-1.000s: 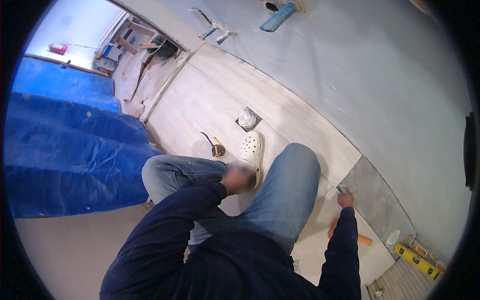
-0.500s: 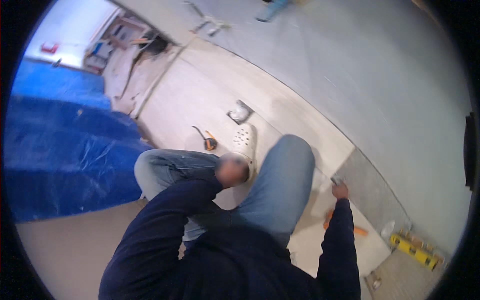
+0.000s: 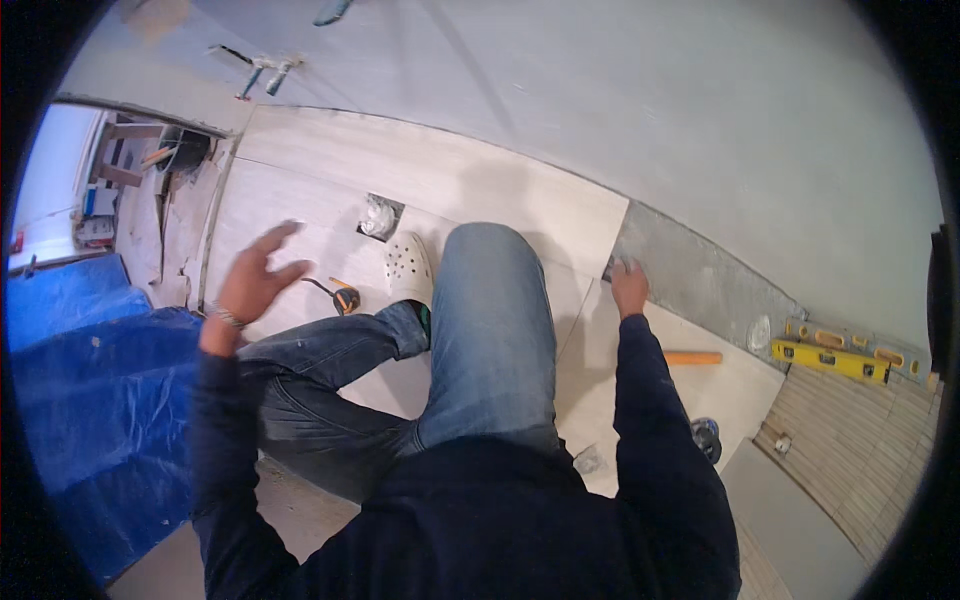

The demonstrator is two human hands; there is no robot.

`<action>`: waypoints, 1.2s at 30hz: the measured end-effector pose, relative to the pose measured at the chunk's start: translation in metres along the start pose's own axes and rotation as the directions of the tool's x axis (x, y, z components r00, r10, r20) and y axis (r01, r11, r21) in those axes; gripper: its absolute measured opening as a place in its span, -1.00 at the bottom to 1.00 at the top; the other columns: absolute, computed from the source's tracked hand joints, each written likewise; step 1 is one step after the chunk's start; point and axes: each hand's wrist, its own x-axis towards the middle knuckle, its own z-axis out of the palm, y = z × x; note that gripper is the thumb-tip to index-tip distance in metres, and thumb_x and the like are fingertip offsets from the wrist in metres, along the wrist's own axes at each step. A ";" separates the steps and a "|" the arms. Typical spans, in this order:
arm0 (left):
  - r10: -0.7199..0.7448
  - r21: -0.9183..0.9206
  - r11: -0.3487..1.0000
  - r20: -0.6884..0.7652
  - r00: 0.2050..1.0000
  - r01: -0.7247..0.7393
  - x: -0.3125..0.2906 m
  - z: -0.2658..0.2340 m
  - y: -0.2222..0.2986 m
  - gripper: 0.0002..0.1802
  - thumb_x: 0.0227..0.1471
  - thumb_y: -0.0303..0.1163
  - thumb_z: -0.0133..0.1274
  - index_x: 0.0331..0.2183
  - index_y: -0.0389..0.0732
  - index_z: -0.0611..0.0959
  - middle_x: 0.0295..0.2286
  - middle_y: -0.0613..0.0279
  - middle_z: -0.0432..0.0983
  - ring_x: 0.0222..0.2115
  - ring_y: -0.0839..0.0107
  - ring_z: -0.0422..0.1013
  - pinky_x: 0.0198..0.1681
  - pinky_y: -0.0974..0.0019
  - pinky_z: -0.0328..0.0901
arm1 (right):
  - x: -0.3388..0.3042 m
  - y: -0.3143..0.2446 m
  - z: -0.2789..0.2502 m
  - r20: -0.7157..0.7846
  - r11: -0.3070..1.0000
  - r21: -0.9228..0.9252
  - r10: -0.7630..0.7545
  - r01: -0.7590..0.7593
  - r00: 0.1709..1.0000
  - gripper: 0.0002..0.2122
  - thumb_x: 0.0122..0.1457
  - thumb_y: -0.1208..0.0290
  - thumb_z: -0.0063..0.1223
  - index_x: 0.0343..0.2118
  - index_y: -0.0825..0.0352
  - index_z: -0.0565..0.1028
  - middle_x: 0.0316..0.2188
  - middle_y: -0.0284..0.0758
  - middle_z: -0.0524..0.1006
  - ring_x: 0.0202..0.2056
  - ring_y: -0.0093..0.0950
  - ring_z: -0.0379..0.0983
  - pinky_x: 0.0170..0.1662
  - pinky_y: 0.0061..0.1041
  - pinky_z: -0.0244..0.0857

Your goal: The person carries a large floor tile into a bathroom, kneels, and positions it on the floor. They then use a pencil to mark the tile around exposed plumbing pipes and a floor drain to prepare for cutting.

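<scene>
My left hand [image 3: 255,285] is raised at the left with fingers spread, holding nothing. Beyond it, on the pale floor tiles [image 3: 280,205], lies a black-and-orange tape measure [image 3: 346,299]. My right hand [image 3: 628,290] reaches down to the tile edge beside the bare grey strip [image 3: 690,260] along the wall. Its fingers are closed around a small dark thing, mostly hidden, that I cannot make out. An orange bar-like piece [image 3: 693,358] lies near my right forearm. My white clog [image 3: 408,266] rests on the tiles between the tape measure and my raised knee.
Plastic fills a square floor cutout [image 3: 380,217] by the clog. A yellow spirit level [image 3: 830,360] lies by the wall at the right. A dark round tool [image 3: 706,438] sits beside my right arm. Blue sheeting [image 3: 100,400] covers the left. Pipe stubs [image 3: 265,75] protrude from the wall.
My left hand has come away from near my foot, out to the left, and its fingers have spread. My view has turned; my right hand still reaches to the tile edge.
</scene>
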 end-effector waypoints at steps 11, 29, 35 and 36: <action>-0.486 -0.411 0.719 0.278 0.828 0.560 -0.044 -0.020 -0.112 -0.31 0.02 -0.01 0.11 0.11 -0.15 0.39 -0.15 0.17 0.50 -0.18 0.32 0.46 -0.17 0.27 0.33 | 0.080 0.065 0.083 0.149 0.956 0.291 -0.075 0.029 0.986 -0.70 0.08 0.24 0.02 -0.33 0.44 0.56 -0.32 -0.03 0.56 -0.20 -0.09 0.47 -0.13 -0.24 0.32; -0.472 -0.247 0.799 0.307 0.826 0.548 -0.015 -0.025 -0.083 -0.32 0.05 0.00 0.09 0.09 -0.20 0.39 -0.20 0.19 0.52 -0.23 0.38 0.48 -0.23 0.34 0.35 | 0.043 0.014 0.068 0.170 0.567 0.761 0.295 -0.315 0.940 -0.83 -0.02 0.54 0.18 -0.33 0.41 0.55 -0.44 -0.40 0.54 -0.41 -0.56 0.38 -0.28 -0.58 0.24; -0.459 -0.282 0.792 0.310 0.833 0.542 -0.009 -0.026 -0.074 -0.35 0.06 -0.04 0.10 0.08 -0.21 0.40 -0.24 0.21 0.52 -0.26 0.42 0.47 -0.26 0.38 0.34 | 0.048 0.020 0.071 0.099 0.674 0.699 0.241 -0.240 0.966 -0.78 0.00 0.42 0.18 -0.31 0.44 0.59 -0.41 -0.30 0.59 -0.36 -0.49 0.46 -0.23 -0.52 0.30; -0.457 -0.298 0.785 0.312 0.833 0.543 -0.010 -0.027 -0.074 -0.35 0.06 -0.04 0.10 0.08 -0.21 0.40 -0.24 0.21 0.52 -0.26 0.42 0.48 -0.27 0.39 0.34 | 0.047 0.018 0.071 0.118 0.664 0.703 0.242 -0.253 0.963 -0.77 0.00 0.41 0.18 -0.31 0.44 0.59 -0.40 -0.30 0.59 -0.36 -0.49 0.46 -0.22 -0.52 0.30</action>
